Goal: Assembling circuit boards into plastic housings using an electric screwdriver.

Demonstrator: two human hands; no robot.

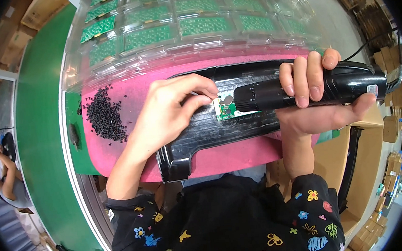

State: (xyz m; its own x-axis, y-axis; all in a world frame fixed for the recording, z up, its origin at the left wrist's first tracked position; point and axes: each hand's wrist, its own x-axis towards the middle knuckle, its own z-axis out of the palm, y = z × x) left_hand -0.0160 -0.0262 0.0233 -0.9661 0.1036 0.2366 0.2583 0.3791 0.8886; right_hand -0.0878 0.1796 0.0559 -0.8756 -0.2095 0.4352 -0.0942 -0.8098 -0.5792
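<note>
My right hand point(309, 91) is wrapped round a corded black electric screwdriver point(269, 95), its ribbed nose pointing left over a small green circuit board point(227, 109). The board lies on a long, glossy black plastic housing point(201, 128) and carries a round silver part. At the board's left edge, my left hand point(169, 107) has thumb and forefinger pinched together; whatever is between them is too small or hidden to make out. The screwdriver covers the board's right part, and its bit cannot be seen.
Beneath the housing is a pink mat point(111, 156), with a heap of small black screws point(106, 116) at left. Behind stand clear plastic trays point(194, 45) of green circuit boards. A cardboard box point(363, 153) is at right. Another person point(7, 178) sits far left.
</note>
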